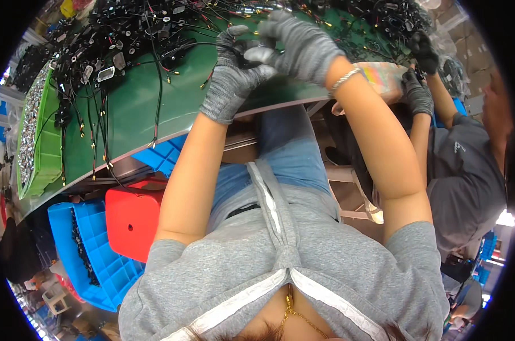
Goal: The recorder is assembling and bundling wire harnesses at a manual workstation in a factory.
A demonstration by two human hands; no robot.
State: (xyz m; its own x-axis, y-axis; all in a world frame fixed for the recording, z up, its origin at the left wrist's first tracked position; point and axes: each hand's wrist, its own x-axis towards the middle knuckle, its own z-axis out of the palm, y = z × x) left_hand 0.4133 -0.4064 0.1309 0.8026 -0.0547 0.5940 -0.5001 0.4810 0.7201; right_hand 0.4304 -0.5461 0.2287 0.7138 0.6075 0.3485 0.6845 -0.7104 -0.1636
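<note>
Both my hands wear grey knitted gloves and meet over the near part of the green table. My left hand is closed round a small black part, mostly hidden by the fingers. A thin black cable runs toward it from the left. My right hand bends in from the right, its thumb close to the black part. Its fingers are smeared by motion, so I cannot tell what they grip. Beyond my hands lies a tangled heap of black cabled parts with small gold-coloured connector ends.
A green bin of small shiny pieces stands at the table's left end. Below are a red stool and a blue crate. To my right a co-worker's gloved hand is near a clear plastic bag. Cables hang over the near edge.
</note>
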